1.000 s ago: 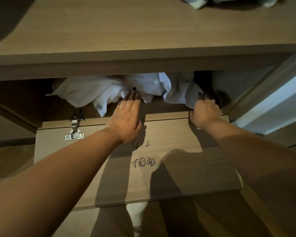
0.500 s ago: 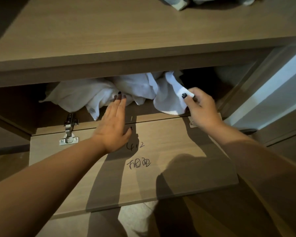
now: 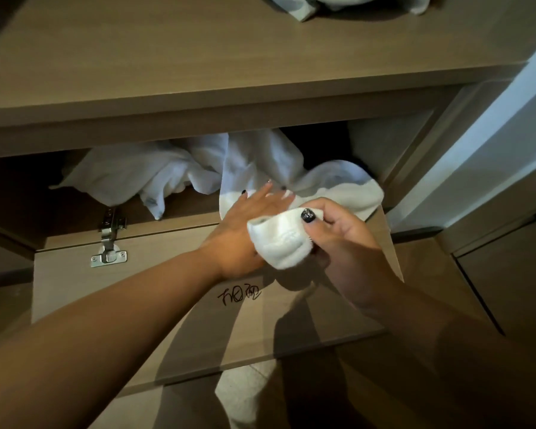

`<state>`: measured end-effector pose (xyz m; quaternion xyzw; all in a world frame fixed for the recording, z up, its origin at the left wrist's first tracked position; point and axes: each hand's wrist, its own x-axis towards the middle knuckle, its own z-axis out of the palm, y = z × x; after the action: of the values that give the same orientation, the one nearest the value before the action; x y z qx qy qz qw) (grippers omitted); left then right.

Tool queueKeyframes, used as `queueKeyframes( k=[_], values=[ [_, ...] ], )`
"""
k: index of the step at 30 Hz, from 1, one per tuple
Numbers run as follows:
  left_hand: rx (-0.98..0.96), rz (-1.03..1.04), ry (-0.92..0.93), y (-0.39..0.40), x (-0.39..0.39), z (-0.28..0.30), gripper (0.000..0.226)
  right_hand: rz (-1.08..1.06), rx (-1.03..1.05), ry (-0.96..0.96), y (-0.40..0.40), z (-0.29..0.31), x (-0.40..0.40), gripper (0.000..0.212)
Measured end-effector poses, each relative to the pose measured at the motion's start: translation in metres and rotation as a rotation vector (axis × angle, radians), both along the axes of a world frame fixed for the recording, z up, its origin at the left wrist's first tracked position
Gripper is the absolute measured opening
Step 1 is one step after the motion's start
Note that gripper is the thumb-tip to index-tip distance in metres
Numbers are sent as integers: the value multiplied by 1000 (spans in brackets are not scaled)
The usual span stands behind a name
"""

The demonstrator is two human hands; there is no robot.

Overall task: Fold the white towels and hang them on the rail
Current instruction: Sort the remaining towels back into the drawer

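Crumpled white towels (image 3: pixel 143 174) lie inside a low wooden compartment under a shelf. One white towel (image 3: pixel 338 187) trails out over the compartment's front edge. My right hand (image 3: pixel 338 239) pinches a corner of that towel (image 3: pixel 279 239) between thumb and fingers, above the folded-down door. My left hand (image 3: pixel 248 224) reaches under this corner with straight fingers that touch the towel where it leaves the compartment. No rail is in view.
The folded-down wooden door (image 3: pixel 167 305) with a metal hinge (image 3: pixel 109 243) and handwriting lies flat below my hands. A wooden shelf (image 3: pixel 198 57) spans above, with another pale cloth (image 3: pixel 338 4) at its back edge. A pale wall (image 3: pixel 492 150) stands at the right.
My right hand took hold of a towel corner and pulled it out toward me, over the door. My left hand slid right, onto the same towel.
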<state>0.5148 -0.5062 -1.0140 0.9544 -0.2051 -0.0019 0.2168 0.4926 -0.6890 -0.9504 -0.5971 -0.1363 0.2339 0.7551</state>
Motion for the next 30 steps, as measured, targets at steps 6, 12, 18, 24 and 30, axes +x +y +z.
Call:
queueKeyframes(
  k=[6,12,18,24,30],
  values=[
    [193,81,136,29,-10,-6,17,-138,50,-40,0,19,12,20],
    [-84,458,203,63,-14,3,11,-203,-686,-620,-22,7,36,29],
    [-607,533,366,25,-9,35,10,-45,-1312,-849,-4,-48,37,104],
    [-800,304,496,12,-16,55,18,-153,-1114,-987,8,-61,50,29],
    [-21,278,334,42,-18,24,54,-331,-735,-1287,-18,-58,44,18]
  ],
)
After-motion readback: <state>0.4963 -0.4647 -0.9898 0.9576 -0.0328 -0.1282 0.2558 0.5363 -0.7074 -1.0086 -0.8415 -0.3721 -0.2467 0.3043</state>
